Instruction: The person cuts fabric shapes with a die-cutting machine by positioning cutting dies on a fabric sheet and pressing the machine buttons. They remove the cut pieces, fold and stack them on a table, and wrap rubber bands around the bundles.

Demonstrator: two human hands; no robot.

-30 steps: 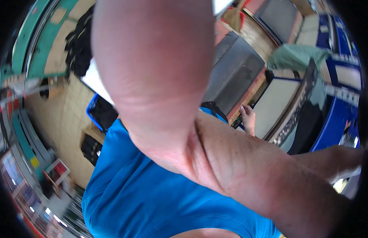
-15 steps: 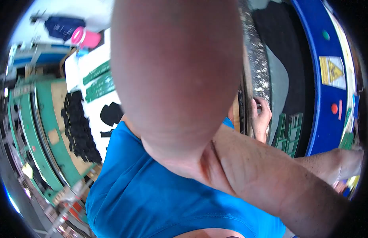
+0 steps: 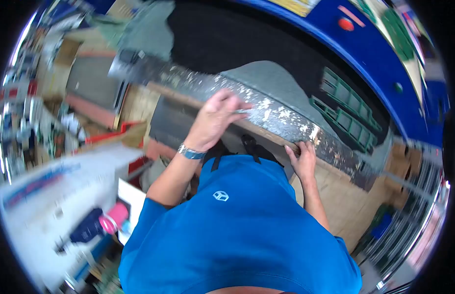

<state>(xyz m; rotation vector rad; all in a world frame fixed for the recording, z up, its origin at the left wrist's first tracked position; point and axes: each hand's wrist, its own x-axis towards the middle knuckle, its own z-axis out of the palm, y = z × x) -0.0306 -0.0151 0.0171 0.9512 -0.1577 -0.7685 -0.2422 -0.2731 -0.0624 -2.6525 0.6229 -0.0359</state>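
My left hand (image 3: 215, 120), with a metal-banded watch (image 3: 191, 151) on its wrist, hovers over the near edge of a long, dark, worn ledge (image 3: 286, 120) flecked with pale marks. Its fingers are slightly blurred and spread, and I see nothing held. Farther right, my right hand (image 3: 304, 160) rests on the ledge's wooden edge, thumb and fingers apart. Beyond the ledge lie a black sheet (image 3: 247, 39) and a grey-green piece of material (image 3: 271, 81). Two green ladder-like frames (image 3: 352, 98) lie on the black sheet at the right.
A blue machine beam (image 3: 315, 36) with a red button (image 3: 345, 24) spans the far side. A white table (image 3: 36, 176) stands at lower left, with a pink container (image 3: 114, 218) nearby. Cardboard boxes (image 3: 398, 166) stand at right. A grey-topped stack (image 3: 95, 81) is at left.
The view has swung round toward the ledge. The raised arm that blocked the view has come down, and my left hand is now over the ledge. My right hand stays at its edge.
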